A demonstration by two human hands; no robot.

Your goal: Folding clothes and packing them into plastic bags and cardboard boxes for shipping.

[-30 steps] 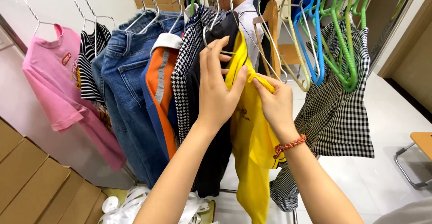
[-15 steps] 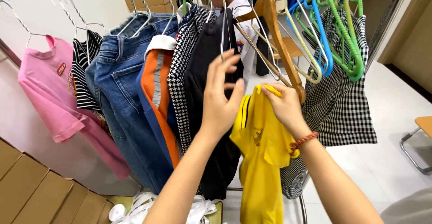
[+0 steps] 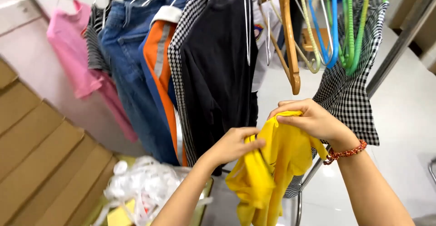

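Hands hold a yellow shirt (image 3: 268, 171) low, below a crowded clothes rail. Left hand (image 3: 234, 145) pinches a fold of the yellow cloth between thumb and fingers; right hand (image 3: 311, 119), with a beaded bracelet (image 3: 346, 152) at the wrist, grips the bunched top edge. Judging by this, the shirt is off any hanger and not yet put anywhere. Just above the right hand hangs a bare wooden hanger (image 3: 290, 39). Beyond the left hand hang a black garment (image 3: 218, 71), an orange-striped jacket (image 3: 159, 67), jeans (image 3: 127, 62) and, farthest, a pink shirt (image 3: 72, 49).
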